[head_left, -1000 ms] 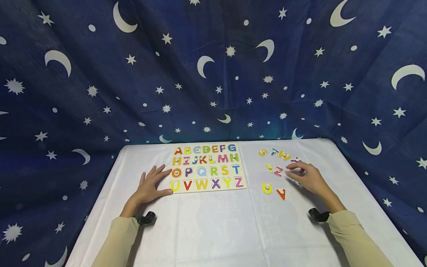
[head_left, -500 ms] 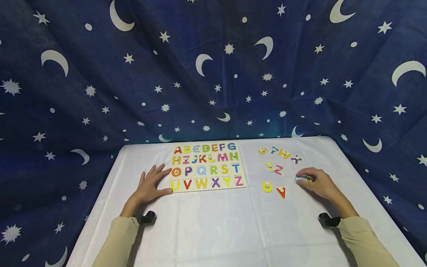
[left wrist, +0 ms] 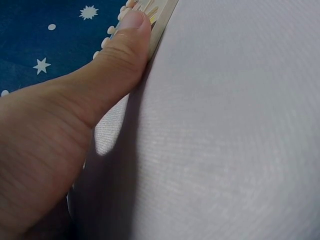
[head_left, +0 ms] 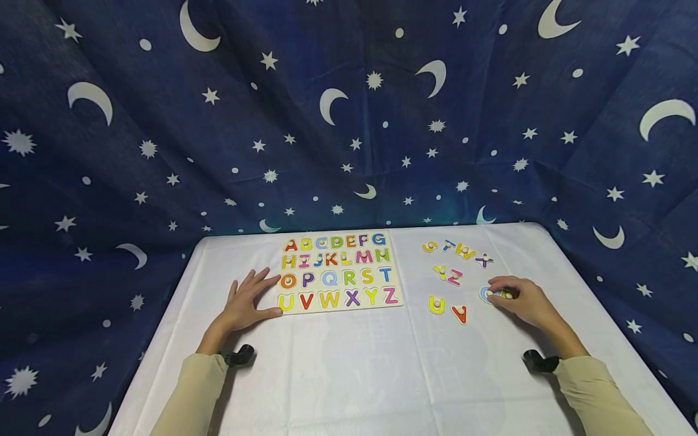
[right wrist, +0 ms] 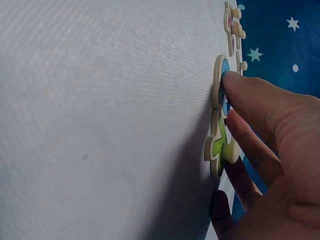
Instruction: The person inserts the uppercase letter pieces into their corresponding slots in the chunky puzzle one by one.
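My right hand [head_left: 526, 301] is low over the right side of the table, thumb and index finger closed at a round blue letter piece [right wrist: 221, 67]. Its knob is hidden behind the fingers. Against that piece lies a green letter piece [right wrist: 218, 146] with a pale wooden knob, below my curled fingers. My left hand [head_left: 244, 307] has its fingers spread at the left edge of the alphabet puzzle board [head_left: 322, 312]. The thumb [left wrist: 131, 30] rests on the near left corner by the yellow U, and the index fingertip reaches the orange O.
Loose knobbed letters lie between board and right hand: a yellow U [head_left: 436, 304], a red V [head_left: 460, 313], a pink Z [head_left: 455, 277], a purple X [head_left: 484, 260] and several more behind. A dark blue star-and-moon cloth [head_left: 349, 121] hangs behind the white-covered table [head_left: 349, 375].
My right hand has moved right and toward me, off the purple X, and its thumb and index finger have come down on the blue letter. My left hand stays at the board.
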`<state>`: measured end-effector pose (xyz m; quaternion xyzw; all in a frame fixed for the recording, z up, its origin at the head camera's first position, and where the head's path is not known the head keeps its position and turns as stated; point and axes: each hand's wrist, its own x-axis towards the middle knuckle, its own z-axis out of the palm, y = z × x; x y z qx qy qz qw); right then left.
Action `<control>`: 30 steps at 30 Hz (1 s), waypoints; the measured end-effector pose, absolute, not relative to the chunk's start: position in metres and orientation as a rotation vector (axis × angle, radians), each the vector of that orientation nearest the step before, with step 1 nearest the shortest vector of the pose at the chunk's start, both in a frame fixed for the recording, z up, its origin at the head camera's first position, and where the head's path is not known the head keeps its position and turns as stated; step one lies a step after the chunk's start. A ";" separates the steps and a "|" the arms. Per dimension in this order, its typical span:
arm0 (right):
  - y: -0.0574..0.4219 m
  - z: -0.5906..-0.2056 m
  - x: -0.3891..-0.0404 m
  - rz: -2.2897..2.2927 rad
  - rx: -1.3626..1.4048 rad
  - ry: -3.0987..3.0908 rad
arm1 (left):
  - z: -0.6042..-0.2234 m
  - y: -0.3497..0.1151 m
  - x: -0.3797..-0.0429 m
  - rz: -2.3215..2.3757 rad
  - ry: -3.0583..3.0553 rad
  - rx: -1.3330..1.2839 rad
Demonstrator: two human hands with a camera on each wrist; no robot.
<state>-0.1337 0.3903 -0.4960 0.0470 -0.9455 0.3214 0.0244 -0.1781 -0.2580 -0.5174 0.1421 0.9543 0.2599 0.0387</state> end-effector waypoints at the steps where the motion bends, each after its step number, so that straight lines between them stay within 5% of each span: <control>1: 0.390 -0.496 -0.134 0.995 0.143 -2.923 | -0.517 -0.258 -0.178 0.794 2.927 0.437; 17: 0.384 -0.499 -0.131 0.951 0.150 -2.822 | -0.516 -0.256 -0.177 0.807 2.925 0.455; 30: 0.323 -0.471 -0.164 1.116 0.187 -2.690 | -0.515 -0.258 -0.176 0.811 2.920 0.447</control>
